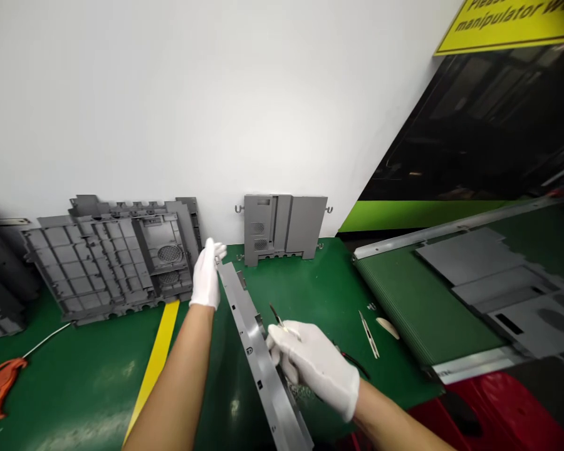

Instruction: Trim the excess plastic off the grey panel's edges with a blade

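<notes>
A grey plastic panel [258, 344] stands edge-on at the centre, slanting from upper left to lower right. At its far upper end is my left hand [207, 274], white-gloved, with fingers bent around the panel's corner. My right hand [310, 360], also gloved, is closed on a thin pointed tool [276, 314] beside the panel's right face. The tool's dark tip points up and left; its handle is hidden in the glove. Tweezers [369, 335] and a pale curved piece [388, 327] lie on the green table [305, 291] to the right.
Grey panels [115, 260] lean on the white wall at left, and another panel [284, 228] stands behind. An orange air gun [2, 382] lies at left. A green conveyor [427, 307] at right carries a panel [493, 275]. Below it is a red bin [502, 410].
</notes>
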The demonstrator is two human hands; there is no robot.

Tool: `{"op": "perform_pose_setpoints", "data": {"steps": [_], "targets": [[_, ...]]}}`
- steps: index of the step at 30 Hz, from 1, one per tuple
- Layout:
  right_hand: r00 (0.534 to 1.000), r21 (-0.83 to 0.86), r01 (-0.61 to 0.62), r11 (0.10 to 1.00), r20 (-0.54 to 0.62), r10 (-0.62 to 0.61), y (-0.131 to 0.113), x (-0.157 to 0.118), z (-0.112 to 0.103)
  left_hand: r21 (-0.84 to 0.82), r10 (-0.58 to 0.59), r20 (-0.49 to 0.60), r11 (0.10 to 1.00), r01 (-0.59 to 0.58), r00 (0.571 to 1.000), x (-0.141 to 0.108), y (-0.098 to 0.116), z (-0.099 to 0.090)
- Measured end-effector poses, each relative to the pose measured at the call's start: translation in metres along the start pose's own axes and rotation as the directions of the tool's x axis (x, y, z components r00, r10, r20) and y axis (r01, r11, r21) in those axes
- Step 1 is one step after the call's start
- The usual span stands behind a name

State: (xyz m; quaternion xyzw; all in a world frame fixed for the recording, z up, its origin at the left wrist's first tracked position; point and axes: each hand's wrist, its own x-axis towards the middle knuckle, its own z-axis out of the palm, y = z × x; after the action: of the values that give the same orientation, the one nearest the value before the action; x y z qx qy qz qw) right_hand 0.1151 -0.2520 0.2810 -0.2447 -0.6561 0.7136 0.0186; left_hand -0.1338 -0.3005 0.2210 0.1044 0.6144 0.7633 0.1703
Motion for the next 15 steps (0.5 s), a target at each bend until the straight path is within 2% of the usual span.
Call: {"op": "perform_pose_setpoints", "data": {"steps": [2, 3, 4, 6, 9, 12, 15], "targets": [[1.000, -0.013, -0.021, 1.000, -0.015, 0.021, -0.002, -0.011, 0.002, -0.043, -0.041, 0.214, 0.998, 0.051, 0.976, 0.006, 0.020, 0.009], [0.999, -0.032, -0.030, 0.999, -0.028, 0.029, -0.002, -0.018, 0.001, -0.051, -0.059, 0.271, 0.996, 0.076, 0.961, 0.007, 0.024, 0.013], [0.999, -0.063, -0.031, 0.998, -0.041, 0.029, -0.002, -0.025, -0.002, -0.064, -0.067, 0.290, 0.994, 0.089, 0.955, 0.007, 0.025, 0.017], [0.998, -0.171, -0.009, 0.985, -0.057, -0.001, -0.003, -0.043, -0.008, -0.111, -0.061, 0.261, 0.990, 0.092, 0.963, 0.009, 0.019, 0.024], [0.998, -0.379, -0.018, 0.925, -0.057, -0.004, -0.004, -0.069, -0.017, -0.178, -0.084, 0.277, 0.974, 0.137, 0.957, 0.016, 0.005, 0.036], [0.990, -0.534, -0.139, 0.834, -0.098, 0.102, -0.005, -0.087, -0.019, -0.204, -0.050, 0.334, 0.971, 0.124, 0.941, 0.027, -0.005, 0.051], [0.969, -0.609, -0.249, 0.753, -0.155, 0.194, -0.004, -0.095, -0.017, -0.207, -0.025, 0.354, 0.973, 0.104, 0.935, 0.035, -0.010, 0.061]]}}
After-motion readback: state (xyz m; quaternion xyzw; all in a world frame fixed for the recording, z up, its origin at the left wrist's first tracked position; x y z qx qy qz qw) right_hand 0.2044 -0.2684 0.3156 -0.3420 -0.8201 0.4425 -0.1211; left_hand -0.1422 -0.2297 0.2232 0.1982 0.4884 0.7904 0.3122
